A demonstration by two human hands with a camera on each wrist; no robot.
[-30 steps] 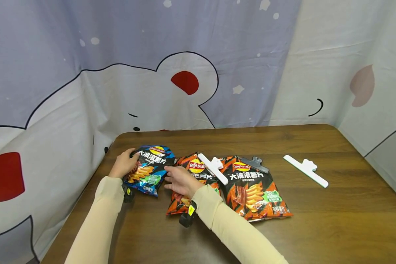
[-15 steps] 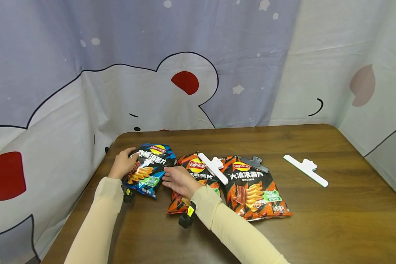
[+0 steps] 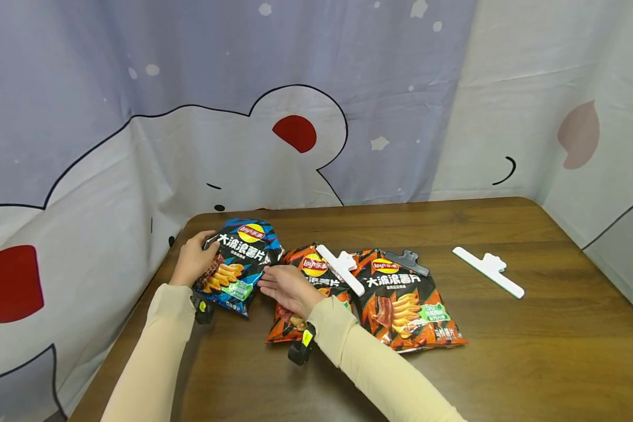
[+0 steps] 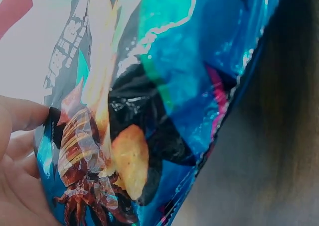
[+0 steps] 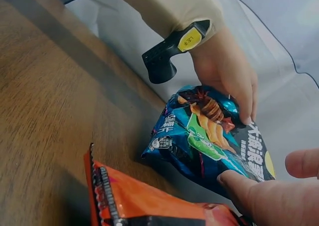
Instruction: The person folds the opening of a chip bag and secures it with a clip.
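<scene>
My left hand (image 3: pixel 192 259) grips the left side of a blue and black chip bag (image 3: pixel 242 261), thumb on its printed front. The left wrist view shows the bag (image 4: pixel 164 76) close up, with the left thumb (image 4: pixel 32 114) at its edge. My right hand (image 3: pixel 290 290) is at the bag's right edge, its fingers extended. In the right wrist view a right fingertip (image 5: pixel 229 178) overlaps the blue bag's edge. Under the right hand lies an orange and black chip bag (image 3: pixel 290 325), partly hidden by that hand and forearm.
A white bag clip (image 3: pixel 340 268) lies across the top of the middle orange bag. Another orange chip bag (image 3: pixel 406 305) beside it carries a dark grey clip (image 3: pixel 408 261). A second white clip (image 3: pixel 487 272) lies farther right on the wooden table (image 3: pixel 533 351).
The blue bag's top has risen and tilts up more toward the camera. My left hand has moved up slightly with it, while the right hand has stayed nearly in place.
</scene>
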